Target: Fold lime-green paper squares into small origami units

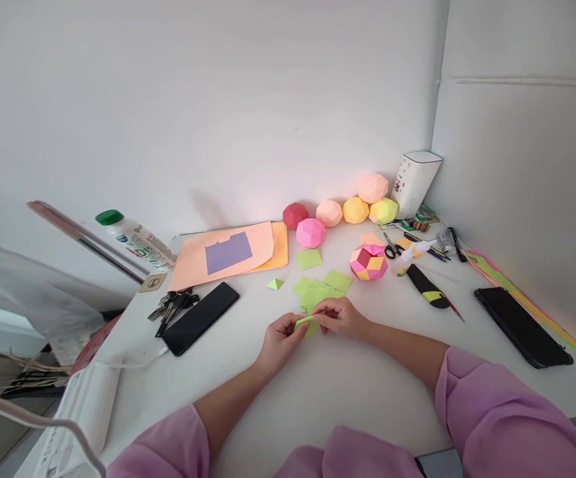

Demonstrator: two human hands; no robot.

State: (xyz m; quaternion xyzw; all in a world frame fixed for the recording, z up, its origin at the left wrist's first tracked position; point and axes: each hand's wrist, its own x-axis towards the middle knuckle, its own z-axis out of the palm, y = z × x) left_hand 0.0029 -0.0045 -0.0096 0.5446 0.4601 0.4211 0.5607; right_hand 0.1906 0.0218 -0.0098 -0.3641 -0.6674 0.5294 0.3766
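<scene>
Between my two hands is a small green piece of paper (304,321), folded over. My left hand (284,338) pinches its left end between thumb and fingers. At the right end, my right hand (340,317) is closed on the same paper, its thumb and fingertips together. Just beyond the hands lie several loose green paper pieces (312,292), partly overlapping. A small folded green pyramid (276,284) sits to their left. Farther right stands an open paper ball (368,263) in pink, yellow and red.
Several finished paper balls (356,210) are stacked along the wall. Scissors (391,248), glue bottles (412,252) and a black case (521,325) lie to the right. On the left are a phone (200,318), keys (172,305) and peach paper sheets (192,262).
</scene>
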